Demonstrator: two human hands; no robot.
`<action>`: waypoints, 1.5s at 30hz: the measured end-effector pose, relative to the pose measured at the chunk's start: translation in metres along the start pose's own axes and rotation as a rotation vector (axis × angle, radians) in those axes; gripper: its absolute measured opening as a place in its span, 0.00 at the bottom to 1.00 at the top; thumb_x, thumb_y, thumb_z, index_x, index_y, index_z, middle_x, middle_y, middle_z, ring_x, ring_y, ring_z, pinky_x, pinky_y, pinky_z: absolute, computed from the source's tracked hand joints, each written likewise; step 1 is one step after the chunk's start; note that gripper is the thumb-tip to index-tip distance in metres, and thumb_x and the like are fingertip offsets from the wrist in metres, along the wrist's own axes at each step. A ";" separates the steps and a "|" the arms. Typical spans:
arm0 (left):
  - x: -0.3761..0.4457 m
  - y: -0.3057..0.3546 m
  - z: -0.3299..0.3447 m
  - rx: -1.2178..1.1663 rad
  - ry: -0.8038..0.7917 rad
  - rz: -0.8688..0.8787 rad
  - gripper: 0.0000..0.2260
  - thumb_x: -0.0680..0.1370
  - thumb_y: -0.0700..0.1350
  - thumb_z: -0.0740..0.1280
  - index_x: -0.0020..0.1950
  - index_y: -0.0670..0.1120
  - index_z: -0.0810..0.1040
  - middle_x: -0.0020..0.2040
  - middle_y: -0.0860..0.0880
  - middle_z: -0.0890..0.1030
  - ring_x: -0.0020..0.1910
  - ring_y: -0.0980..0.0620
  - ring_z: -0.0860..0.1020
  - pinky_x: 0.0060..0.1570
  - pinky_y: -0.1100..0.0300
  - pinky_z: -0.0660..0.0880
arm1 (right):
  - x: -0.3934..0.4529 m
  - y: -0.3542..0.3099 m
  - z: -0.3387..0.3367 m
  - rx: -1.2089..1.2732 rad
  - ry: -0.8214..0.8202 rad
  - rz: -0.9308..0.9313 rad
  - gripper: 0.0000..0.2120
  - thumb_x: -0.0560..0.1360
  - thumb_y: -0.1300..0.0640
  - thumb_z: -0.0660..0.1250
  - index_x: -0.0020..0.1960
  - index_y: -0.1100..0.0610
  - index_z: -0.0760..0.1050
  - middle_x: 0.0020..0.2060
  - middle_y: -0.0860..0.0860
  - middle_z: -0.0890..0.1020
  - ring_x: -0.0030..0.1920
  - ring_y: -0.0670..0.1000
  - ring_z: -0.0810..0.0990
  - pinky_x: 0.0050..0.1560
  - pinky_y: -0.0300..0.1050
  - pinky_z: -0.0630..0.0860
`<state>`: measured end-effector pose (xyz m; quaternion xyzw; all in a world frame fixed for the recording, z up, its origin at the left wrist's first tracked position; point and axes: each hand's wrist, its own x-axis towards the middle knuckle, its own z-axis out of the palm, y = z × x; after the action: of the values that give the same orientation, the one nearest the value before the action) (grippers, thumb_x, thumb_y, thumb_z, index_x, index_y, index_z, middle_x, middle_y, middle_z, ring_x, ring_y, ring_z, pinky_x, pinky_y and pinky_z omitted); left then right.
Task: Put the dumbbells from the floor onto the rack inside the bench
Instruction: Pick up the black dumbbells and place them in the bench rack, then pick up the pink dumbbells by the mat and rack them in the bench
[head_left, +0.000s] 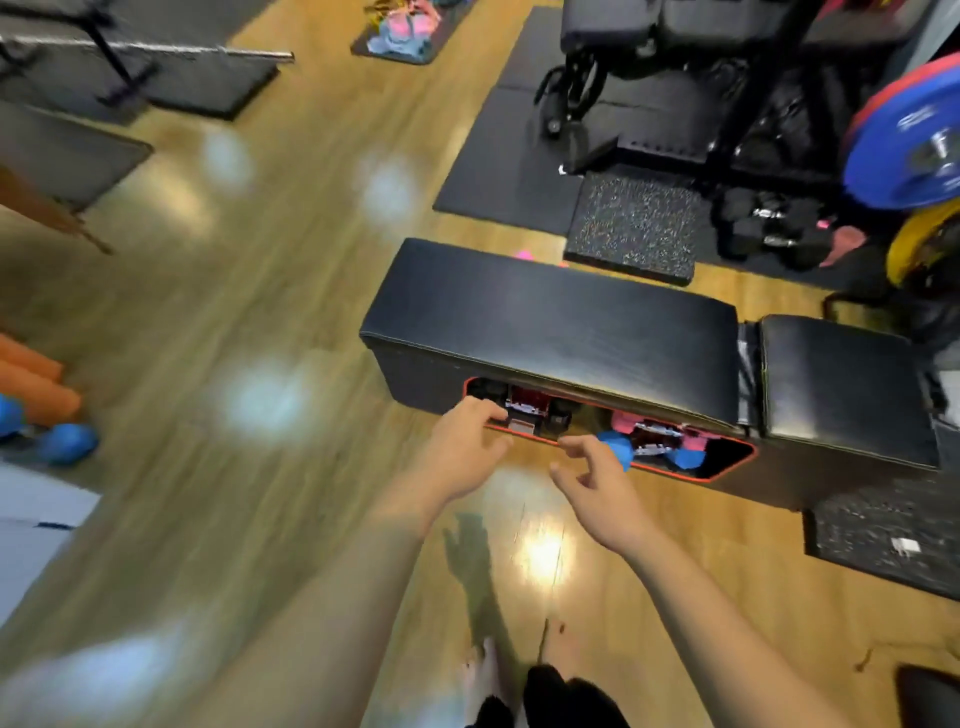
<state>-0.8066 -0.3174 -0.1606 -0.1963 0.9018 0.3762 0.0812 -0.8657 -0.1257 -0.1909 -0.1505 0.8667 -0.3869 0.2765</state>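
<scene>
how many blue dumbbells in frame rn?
2. One blue dumbbell lies on the rack inside the bench, behind the right hand. Another blue dumbbell sits on the floor at far left. More may be hidden inside the bench.

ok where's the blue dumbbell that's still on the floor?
Head view, far left edge: the blue dumbbell lies on the wood floor beside the orange foam rollers, well left of the bench and both hands.
</scene>
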 end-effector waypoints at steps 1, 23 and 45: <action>-0.016 0.010 -0.008 -0.018 0.046 0.017 0.15 0.77 0.47 0.68 0.63 0.46 0.77 0.59 0.49 0.76 0.60 0.51 0.75 0.63 0.59 0.69 | -0.013 -0.013 -0.006 -0.008 0.014 -0.043 0.15 0.78 0.51 0.67 0.64 0.52 0.73 0.58 0.49 0.75 0.59 0.49 0.76 0.56 0.41 0.73; -0.262 0.074 0.024 -0.125 0.385 -0.005 0.10 0.78 0.49 0.68 0.59 0.50 0.79 0.53 0.56 0.76 0.53 0.60 0.73 0.46 0.75 0.64 | -0.214 -0.046 -0.060 -0.172 -0.056 -0.392 0.15 0.80 0.48 0.64 0.65 0.51 0.73 0.59 0.45 0.75 0.57 0.46 0.76 0.61 0.43 0.73; -0.258 -0.075 -0.163 -0.033 0.290 0.204 0.10 0.78 0.49 0.68 0.58 0.50 0.80 0.53 0.57 0.77 0.55 0.60 0.75 0.48 0.68 0.67 | -0.195 -0.200 0.094 -0.046 0.123 -0.287 0.14 0.79 0.46 0.64 0.63 0.49 0.75 0.56 0.44 0.77 0.53 0.42 0.76 0.53 0.38 0.73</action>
<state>-0.5408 -0.4058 -0.0187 -0.1576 0.9131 0.3647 -0.0915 -0.6439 -0.2192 -0.0206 -0.2551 0.8602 -0.4110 0.1612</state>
